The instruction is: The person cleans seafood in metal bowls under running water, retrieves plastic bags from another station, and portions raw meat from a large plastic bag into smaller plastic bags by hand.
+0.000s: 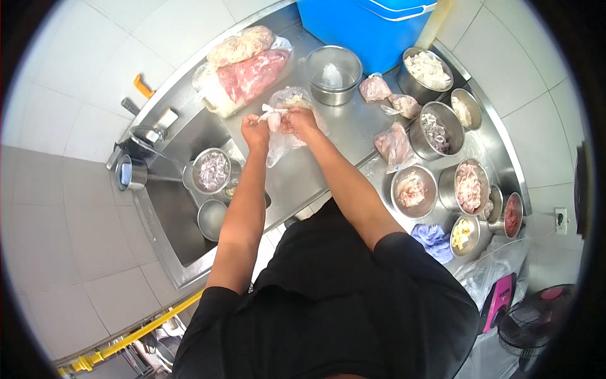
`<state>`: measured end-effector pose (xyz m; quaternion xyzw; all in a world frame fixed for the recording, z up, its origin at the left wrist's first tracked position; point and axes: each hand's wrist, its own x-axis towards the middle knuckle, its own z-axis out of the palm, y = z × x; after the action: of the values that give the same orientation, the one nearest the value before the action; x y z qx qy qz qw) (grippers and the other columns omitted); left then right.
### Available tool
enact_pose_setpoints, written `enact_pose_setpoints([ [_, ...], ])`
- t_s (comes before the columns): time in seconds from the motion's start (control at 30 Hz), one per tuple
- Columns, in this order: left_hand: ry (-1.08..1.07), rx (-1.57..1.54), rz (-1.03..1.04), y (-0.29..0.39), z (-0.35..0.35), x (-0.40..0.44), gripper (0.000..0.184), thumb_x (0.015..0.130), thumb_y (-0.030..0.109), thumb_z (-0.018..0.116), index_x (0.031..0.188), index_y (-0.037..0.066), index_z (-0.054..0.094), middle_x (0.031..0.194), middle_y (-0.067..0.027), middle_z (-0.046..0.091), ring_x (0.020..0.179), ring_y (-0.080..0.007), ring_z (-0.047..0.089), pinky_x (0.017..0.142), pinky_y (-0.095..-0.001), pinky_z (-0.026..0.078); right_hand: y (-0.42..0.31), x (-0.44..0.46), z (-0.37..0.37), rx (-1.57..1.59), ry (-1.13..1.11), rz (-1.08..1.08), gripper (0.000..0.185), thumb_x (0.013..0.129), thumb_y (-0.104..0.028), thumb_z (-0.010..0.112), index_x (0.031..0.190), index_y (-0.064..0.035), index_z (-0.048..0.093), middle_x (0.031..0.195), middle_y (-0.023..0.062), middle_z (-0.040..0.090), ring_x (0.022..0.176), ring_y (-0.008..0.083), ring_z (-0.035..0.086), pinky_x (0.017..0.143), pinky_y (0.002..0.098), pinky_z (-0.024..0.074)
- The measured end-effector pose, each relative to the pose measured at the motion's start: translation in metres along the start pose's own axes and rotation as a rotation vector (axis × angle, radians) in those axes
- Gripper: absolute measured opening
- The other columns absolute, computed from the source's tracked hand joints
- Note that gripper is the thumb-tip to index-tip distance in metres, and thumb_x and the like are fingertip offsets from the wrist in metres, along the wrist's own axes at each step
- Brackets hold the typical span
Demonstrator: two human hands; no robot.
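Both my hands are at a small clear plastic bag of pale pink meat (pixel 274 122) over the steel counter. My left hand (pixel 255 132) pinches one twisted end of the bag's top. On the other side, my right hand (pixel 302 122) grips the other end, its fingers closed beside the filled part. The twisted plastic stretches between the two hands; I cannot tell whether it is fully knotted. Beneath and behind them lies a larger clear plastic bag (pixel 279 151), opened out, with pale pieces showing at its far side.
Left is a sink (pixel 167 215) with a running tap and a bowl of sliced meat (pixel 213 170). Large bagged meat (pixel 254 74) lies behind, beside a steel pot (pixel 334 93) and blue cooler (pixel 366 35). At right stand several steel bowls of cut food, filled bags (pixel 392 144) and a blue cloth (pixel 433 242).
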<state>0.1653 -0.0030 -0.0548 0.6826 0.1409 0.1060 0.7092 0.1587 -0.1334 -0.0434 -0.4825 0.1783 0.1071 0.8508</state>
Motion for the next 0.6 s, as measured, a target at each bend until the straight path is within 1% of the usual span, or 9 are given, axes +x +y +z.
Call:
enact_pose_setpoints([
  [0.03, -0.008, -0.001, 0.006, 0.007, 0.006, 0.0, 0.024, 0.074, -0.01, 0.053, 0.087, 0.009, 0.045, 0.07, -0.0067, 0.055, 0.052, -0.0116, 0.049, 0.045, -0.0274, 0.039, -0.006, -0.002, -0.001, 0.118, -0.075, 0.056, 0.012, 0.082, -0.006, 0.055, 0.093, -0.0019, 0.058, 0.078, 0.0095, 0.062, 0.059, 0.0185, 0.061, 0.052, 0.0272, 0.0499],
  [0.07, -0.005, 0.069, 0.078, 0.013, 0.011, 0.0, 0.023, 0.075, -0.01, 0.053, 0.088, 0.008, 0.046, 0.071, -0.0063, 0.056, 0.054, -0.0113, 0.05, 0.046, -0.0263, 0.039, -0.005, 0.007, -0.015, 0.255, -0.378, 0.049, 0.017, 0.083, -0.011, 0.054, 0.097, -0.0031, 0.06, 0.082, 0.0104, 0.064, 0.065, 0.0186, 0.063, 0.053, 0.0272, 0.0493],
  [0.2, -0.123, 0.038, 0.143, 0.003, 0.026, 0.004, 0.026, 0.074, -0.011, 0.053, 0.091, 0.007, 0.046, 0.074, -0.0065, 0.057, 0.061, -0.0121, 0.054, 0.052, -0.0259, 0.042, -0.024, -0.007, -0.015, 0.288, -0.295, 0.151, 0.022, 0.081, -0.014, 0.056, 0.1, -0.005, 0.06, 0.086, 0.0086, 0.065, 0.071, 0.0168, 0.063, 0.055, 0.0276, 0.049],
  [0.27, -0.209, -0.029, 0.015, 0.01, 0.028, 0.002, 0.027, 0.075, -0.01, 0.052, 0.094, 0.007, 0.046, 0.077, -0.0077, 0.058, 0.067, -0.0134, 0.056, 0.056, -0.0269, 0.044, -0.02, 0.001, -0.016, -0.17, -0.121, -0.157, 0.03, 0.081, -0.016, 0.055, 0.109, -0.0052, 0.057, 0.098, 0.0063, 0.064, 0.077, 0.0132, 0.062, 0.059, 0.0261, 0.0486],
  [0.3, -0.28, -0.102, -0.11, 0.014, 0.027, 0.002, 0.028, 0.076, -0.009, 0.051, 0.098, 0.007, 0.046, 0.081, -0.009, 0.058, 0.072, -0.0147, 0.057, 0.061, -0.0279, 0.045, -0.021, 0.004, -0.023, -0.166, -0.114, -0.158, 0.03, 0.081, -0.016, 0.055, 0.109, -0.0052, 0.057, 0.098, 0.0063, 0.064, 0.077, 0.0132, 0.062, 0.059, 0.0261, 0.0486],
  [0.33, -0.284, -0.101, -0.111, 0.026, 0.029, -0.001, 0.028, 0.076, -0.009, 0.051, 0.098, 0.007, 0.046, 0.081, -0.009, 0.058, 0.072, -0.0147, 0.057, 0.061, -0.0279, 0.045, -0.027, 0.003, -0.029, -0.128, -0.21, -0.139, 0.025, 0.081, -0.017, 0.055, 0.104, -0.0061, 0.059, 0.092, 0.0049, 0.063, 0.076, 0.0129, 0.061, 0.056, 0.0261, 0.0472],
  [0.4, -0.455, -0.344, -0.407, 0.051, 0.03, -0.007, 0.012, 0.086, 0.008, 0.052, 0.097, 0.01, 0.051, 0.087, -0.0054, 0.06, 0.076, -0.0134, 0.058, 0.07, -0.0293, 0.048, -0.032, 0.007, -0.041, -0.088, -0.309, -0.116, 0.021, 0.081, -0.017, 0.054, 0.099, -0.007, 0.06, 0.085, 0.0034, 0.063, 0.075, 0.0127, 0.061, 0.053, 0.0261, 0.0457],
  [0.47, -0.499, -0.374, -0.425, 0.051, 0.032, -0.001, 0.011, 0.088, 0.012, 0.051, 0.099, 0.01, 0.052, 0.089, -0.0045, 0.06, 0.08, -0.0137, 0.058, 0.073, -0.03, 0.048, -0.022, 0.022, -0.053, 0.215, -0.527, -0.051, 0.023, 0.08, -0.019, 0.056, 0.099, -0.0057, 0.059, 0.084, 0.0047, 0.062, 0.075, 0.0139, 0.061, 0.051, 0.0269, 0.0448],
  [0.6, -0.598, -0.266, -0.319, 0.044, 0.028, 0.015, 0.011, 0.089, 0.013, 0.051, 0.099, 0.009, 0.053, 0.088, -0.0023, 0.059, 0.08, -0.0127, 0.057, 0.074, -0.0289, 0.048, -0.016, 0.022, -0.064, 0.375, -0.68, -0.053, 0.028, 0.082, -0.025, 0.057, 0.102, -0.0051, 0.057, 0.083, 0.0057, 0.06, 0.074, 0.0151, 0.06, 0.049, 0.0271, 0.044],
])
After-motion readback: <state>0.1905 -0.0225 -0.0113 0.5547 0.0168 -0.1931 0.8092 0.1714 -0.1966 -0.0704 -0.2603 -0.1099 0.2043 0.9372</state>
